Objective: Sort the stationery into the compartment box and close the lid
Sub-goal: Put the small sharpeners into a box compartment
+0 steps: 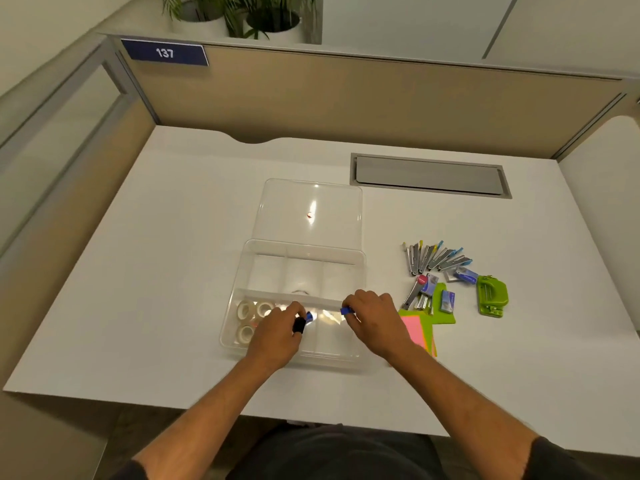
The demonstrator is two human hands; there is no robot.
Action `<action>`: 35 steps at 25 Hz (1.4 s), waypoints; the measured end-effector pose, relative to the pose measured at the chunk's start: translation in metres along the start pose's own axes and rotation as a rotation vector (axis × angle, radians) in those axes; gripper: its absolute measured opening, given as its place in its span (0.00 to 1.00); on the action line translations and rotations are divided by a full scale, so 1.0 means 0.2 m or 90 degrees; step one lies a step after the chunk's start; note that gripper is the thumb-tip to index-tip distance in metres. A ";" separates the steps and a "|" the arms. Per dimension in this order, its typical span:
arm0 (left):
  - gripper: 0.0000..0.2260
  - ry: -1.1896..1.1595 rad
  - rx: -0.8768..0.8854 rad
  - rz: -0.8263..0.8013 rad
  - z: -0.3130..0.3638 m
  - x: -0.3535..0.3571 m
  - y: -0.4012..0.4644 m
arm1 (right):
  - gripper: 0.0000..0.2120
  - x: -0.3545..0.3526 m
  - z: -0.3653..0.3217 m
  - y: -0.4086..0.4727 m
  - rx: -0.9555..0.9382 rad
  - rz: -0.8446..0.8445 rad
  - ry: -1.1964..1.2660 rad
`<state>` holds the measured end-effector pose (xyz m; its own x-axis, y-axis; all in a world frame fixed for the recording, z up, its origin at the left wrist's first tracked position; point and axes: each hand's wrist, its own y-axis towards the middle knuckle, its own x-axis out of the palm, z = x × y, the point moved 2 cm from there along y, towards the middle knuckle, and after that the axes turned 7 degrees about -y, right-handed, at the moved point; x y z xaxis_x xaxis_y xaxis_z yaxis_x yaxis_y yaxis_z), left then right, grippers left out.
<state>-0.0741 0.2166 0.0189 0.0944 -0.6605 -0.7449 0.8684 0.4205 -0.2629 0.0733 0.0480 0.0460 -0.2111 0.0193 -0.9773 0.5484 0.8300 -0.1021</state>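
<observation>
A clear compartment box (360,271) sits mid-desk with its clear lid (313,209) lying open behind it. Three white tape rolls (246,311) fill the front left compartment. My left hand (277,332) hovers over the front middle compartment and grips a small black and blue item (302,322). My right hand (372,318) is over the box's front right part and pinches a small blue item (346,310). To the right on the desk lie several staplers (434,258), staple boxes (447,301), a green hole punch (491,294) and pink and green sticky notes (420,329).
The white desk (138,271) is walled by beige partitions. A grey cable hatch (429,174) is set into the desk behind the stationery. Potted plants stand on the ledge beyond the partition.
</observation>
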 end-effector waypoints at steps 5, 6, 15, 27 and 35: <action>0.12 0.086 0.019 -0.033 -0.03 0.01 0.02 | 0.07 0.03 -0.10 0.00 0.007 0.010 0.036; 0.11 0.118 0.031 -0.048 -0.04 0.02 0.03 | 0.06 0.03 -0.11 0.00 0.010 0.017 0.043; 0.14 0.300 0.103 -0.091 -0.07 0.09 0.10 | 0.07 0.06 -0.18 0.00 0.029 0.018 0.070; 0.25 -0.061 0.181 0.032 -0.01 -0.06 0.01 | 0.05 0.09 -0.27 0.05 0.336 -0.156 0.605; 0.14 -0.029 0.203 0.064 -0.05 -0.11 -0.06 | 0.05 0.07 -0.34 0.07 0.311 -0.230 0.685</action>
<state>-0.0913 0.2315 0.0319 0.2020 -0.6556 -0.7275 0.9615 0.2741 0.0200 0.0226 0.0979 0.0439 -0.8445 0.4722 -0.2527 0.5163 0.5924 -0.6184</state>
